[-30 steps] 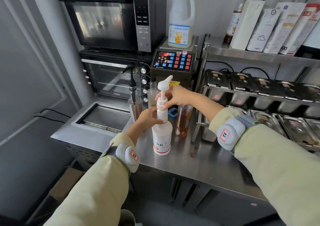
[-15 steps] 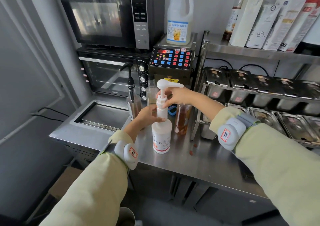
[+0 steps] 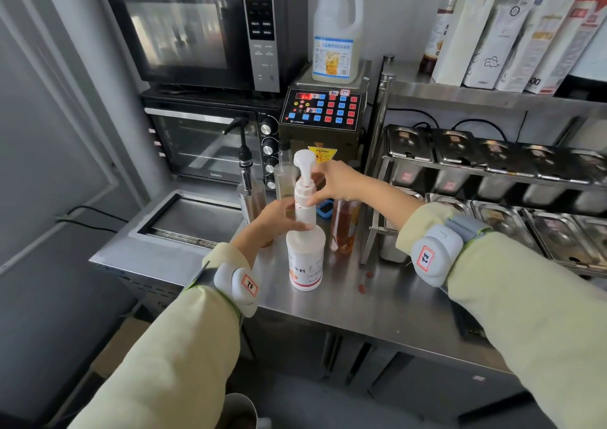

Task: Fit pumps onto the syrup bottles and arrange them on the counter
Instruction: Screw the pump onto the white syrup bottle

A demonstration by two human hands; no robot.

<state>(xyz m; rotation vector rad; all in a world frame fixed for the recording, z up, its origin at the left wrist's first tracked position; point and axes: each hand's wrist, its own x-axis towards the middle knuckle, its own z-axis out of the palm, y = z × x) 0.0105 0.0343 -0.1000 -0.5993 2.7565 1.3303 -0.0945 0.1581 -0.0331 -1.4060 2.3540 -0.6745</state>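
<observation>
A white syrup bottle [image 3: 305, 264] stands upright on the steel counter [image 3: 387, 313]. A white pump [image 3: 303, 172] sits in its neck, nozzle pointing toward me. My left hand [image 3: 279, 215] wraps the bottle's neck. My right hand [image 3: 335, 182] pinches the pump's collar from the right. Behind them stand a glass bottle with a black pump [image 3: 249, 192], a clear bottle [image 3: 285, 172] and an amber syrup bottle [image 3: 343, 228], partly hidden by my right hand.
A recessed sink [image 3: 193, 218] lies at the counter's left. Two ovens [image 3: 210, 139] and a dosing machine [image 3: 323, 113] with a large jug [image 3: 336, 34] stand behind. A steel rack [image 3: 492, 165] of lidded pans and cartons fills the right.
The pump head has turned on the bottle: its nozzle pointed up-right, then right, and now faces me. My right hand has shifted lower onto the collar. The left hand keeps its hold.
</observation>
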